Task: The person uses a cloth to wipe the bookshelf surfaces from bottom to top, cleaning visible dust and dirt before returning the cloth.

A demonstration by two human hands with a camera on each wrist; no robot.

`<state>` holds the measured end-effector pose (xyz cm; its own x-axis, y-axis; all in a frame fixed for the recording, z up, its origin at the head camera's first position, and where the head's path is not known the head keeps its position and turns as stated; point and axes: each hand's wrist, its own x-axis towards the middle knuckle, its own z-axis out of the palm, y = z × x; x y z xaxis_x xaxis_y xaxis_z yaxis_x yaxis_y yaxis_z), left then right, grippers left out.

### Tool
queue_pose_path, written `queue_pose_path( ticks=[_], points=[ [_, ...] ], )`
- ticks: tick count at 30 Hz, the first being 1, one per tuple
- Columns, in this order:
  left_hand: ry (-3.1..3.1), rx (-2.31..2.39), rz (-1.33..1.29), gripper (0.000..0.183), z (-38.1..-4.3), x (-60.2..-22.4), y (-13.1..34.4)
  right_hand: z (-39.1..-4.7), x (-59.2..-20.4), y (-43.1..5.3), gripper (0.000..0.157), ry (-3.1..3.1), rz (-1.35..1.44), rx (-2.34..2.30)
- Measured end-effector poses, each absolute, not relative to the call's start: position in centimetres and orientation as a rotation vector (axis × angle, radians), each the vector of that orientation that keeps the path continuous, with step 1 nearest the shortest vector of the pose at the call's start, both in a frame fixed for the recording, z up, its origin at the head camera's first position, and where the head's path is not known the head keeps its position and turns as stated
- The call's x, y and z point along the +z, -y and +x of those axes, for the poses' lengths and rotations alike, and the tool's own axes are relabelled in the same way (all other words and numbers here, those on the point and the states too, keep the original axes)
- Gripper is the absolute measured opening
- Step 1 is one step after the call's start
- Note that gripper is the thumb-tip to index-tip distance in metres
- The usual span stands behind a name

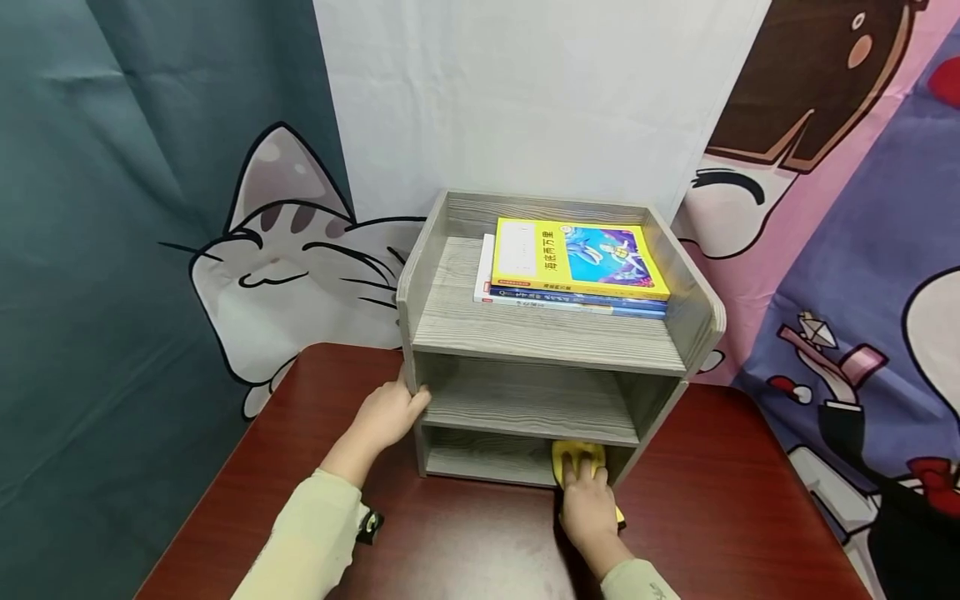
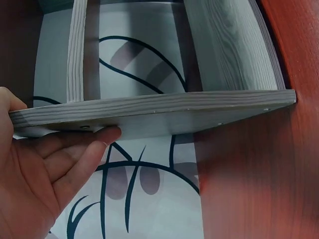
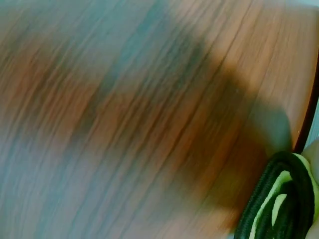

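Observation:
A grey wood-grain desktop shelf (image 1: 540,337) with an open top tray and two compartments below stands on the table. On its left side panel (image 2: 149,108) my left hand (image 1: 386,412) holds the front edge, with the thumb on the inner face and the fingers along the outer face. My right hand (image 1: 588,504) is at the right end of the bottom compartment, its fingers over a folded yellow cloth (image 1: 579,447). From the right wrist, the cloth's folded layers (image 3: 279,199) look black and yellow-green. Only a sliver of that hand's fingers shows there, and its thumb is hidden.
Several books, a yellow one (image 1: 525,258) on top, lie stacked in the top tray. The reddish-brown table (image 1: 465,533) extends around the shelf. Behind it hangs a printed cloth backdrop (image 1: 547,100) with cartoon figures. A dark band sits at my left wrist.

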<state>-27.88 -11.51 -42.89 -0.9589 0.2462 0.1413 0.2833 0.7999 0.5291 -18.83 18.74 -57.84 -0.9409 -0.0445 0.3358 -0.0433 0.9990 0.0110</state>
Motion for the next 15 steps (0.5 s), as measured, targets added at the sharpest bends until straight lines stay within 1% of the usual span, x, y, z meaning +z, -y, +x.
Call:
queue_pose_path(
  ticks=[3,10,15],
  points=[
    [2.915,-0.858,-0.427,0.028,-27.9,-42.7,11.6,-19.1,-57.7,-17.9,0.068,2.824,0.023,-0.004],
    [2.895,-0.856,-0.455,0.029,-28.0,-42.5,11.5,-19.8,-57.4,-15.9,0.059,2.803,-0.004,0.004],
    [2.903,-0.845,-0.452,0.031,-27.8,-42.9,11.5,-20.1,-57.5,-14.5,0.06,2.815,0.01,0.006]
  ],
)
